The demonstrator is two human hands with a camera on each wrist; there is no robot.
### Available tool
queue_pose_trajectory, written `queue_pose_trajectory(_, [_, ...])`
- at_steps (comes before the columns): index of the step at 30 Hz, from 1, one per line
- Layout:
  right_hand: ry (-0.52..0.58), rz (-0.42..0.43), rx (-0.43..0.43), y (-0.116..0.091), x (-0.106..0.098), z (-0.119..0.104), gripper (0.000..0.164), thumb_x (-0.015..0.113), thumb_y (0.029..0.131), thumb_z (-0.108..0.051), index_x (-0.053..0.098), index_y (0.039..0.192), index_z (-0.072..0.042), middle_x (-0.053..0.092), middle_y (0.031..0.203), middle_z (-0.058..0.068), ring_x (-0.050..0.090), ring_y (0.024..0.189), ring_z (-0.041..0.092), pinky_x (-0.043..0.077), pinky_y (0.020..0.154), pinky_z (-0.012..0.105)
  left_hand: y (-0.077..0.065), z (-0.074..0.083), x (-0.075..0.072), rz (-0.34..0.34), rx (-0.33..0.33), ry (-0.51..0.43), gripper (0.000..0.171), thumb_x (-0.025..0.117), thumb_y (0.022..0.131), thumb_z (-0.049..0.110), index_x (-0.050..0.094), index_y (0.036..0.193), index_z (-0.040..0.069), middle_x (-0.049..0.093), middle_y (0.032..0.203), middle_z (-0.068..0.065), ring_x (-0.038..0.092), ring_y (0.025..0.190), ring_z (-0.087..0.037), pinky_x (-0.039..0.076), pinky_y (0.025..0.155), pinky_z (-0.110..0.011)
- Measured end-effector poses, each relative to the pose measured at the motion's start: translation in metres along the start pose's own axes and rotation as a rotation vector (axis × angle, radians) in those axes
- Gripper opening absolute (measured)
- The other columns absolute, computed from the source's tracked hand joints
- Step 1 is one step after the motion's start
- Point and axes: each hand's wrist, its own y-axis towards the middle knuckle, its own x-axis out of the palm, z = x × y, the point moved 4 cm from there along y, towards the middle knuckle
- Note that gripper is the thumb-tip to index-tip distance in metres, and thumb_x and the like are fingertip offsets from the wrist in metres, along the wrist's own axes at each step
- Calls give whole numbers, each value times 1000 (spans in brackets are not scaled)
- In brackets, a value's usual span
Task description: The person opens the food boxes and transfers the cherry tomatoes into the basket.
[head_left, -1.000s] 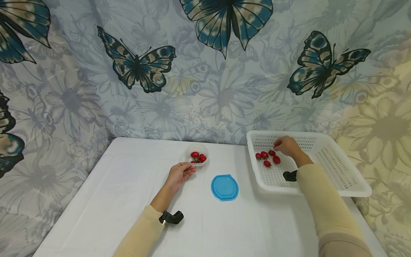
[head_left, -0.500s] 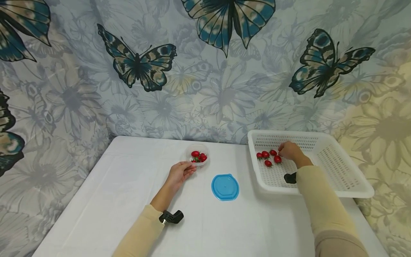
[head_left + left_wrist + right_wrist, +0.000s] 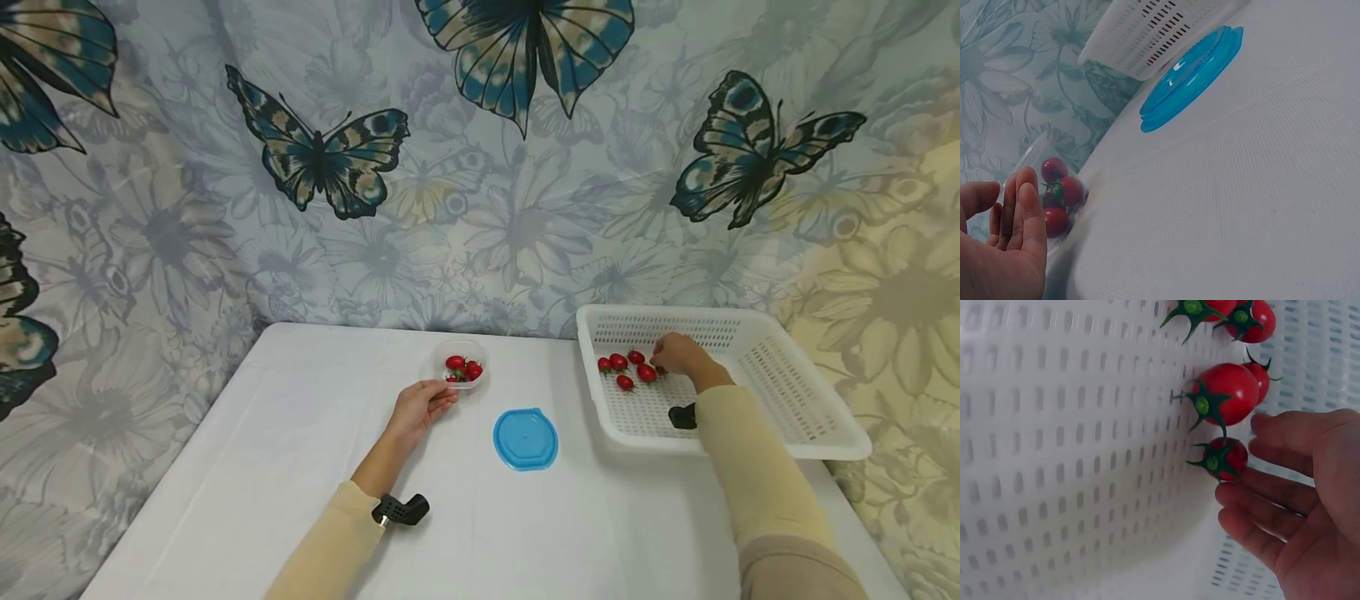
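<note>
In the head view my left hand (image 3: 420,410) is at the near left edge of a small clear container (image 3: 482,377), fingers nearly straight and thumb apart. Several cherry tomatoes (image 3: 1072,190) lie inside the container, one with green stems showing. My right hand (image 3: 678,354) reaches down into a white perforated basket (image 3: 806,392). In the right wrist view its thumb and fingers close round a small cherry tomato (image 3: 1225,457) with a green calyx. A larger cherry tomato (image 3: 1235,394) lies just above that one, with others beyond it.
A blue lid (image 3: 526,439) lies on the white table (image 3: 300,467) between the container and the basket. Behind the table hangs a butterfly-patterned cloth (image 3: 510,242). The basket's right end reaches the table's right edge.
My right hand has moved slightly right and nearer inside the basket; the tomato at its fingertips is now lower, beside the others. My left hand stays at the container.
</note>
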Motion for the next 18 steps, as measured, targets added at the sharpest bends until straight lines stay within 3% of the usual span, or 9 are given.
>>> queue_pose_trajectory(5, [-96,21,-53,-3,-8,-4,32,56,92,-12,61,107,16,66,102,29,64,92,40,54,82,51,-1,0,0,11,12,1,15,56,97,7,55,108,-2,70,78,-1,69,71,-8,57,68,-17])
queue_pose_trajectory(11, [-92,42,-48,-5,-17,-13,33,56,93,-14,60,111,15,64,106,30,62,95,41,52,85,54,0,-1,1,-6,12,11,21,56,97,7,54,113,-5,70,78,0,69,71,-8,57,68,-17])
queue_pose_trajectory(18, [-107,93,-151,-11,-35,-45,31,54,95,-15,63,110,12,66,105,29,63,94,41,52,83,54,2,-2,1,5,3,14,18,55,97,8,54,112,-3,69,78,1,69,72,-7,57,68,-17])
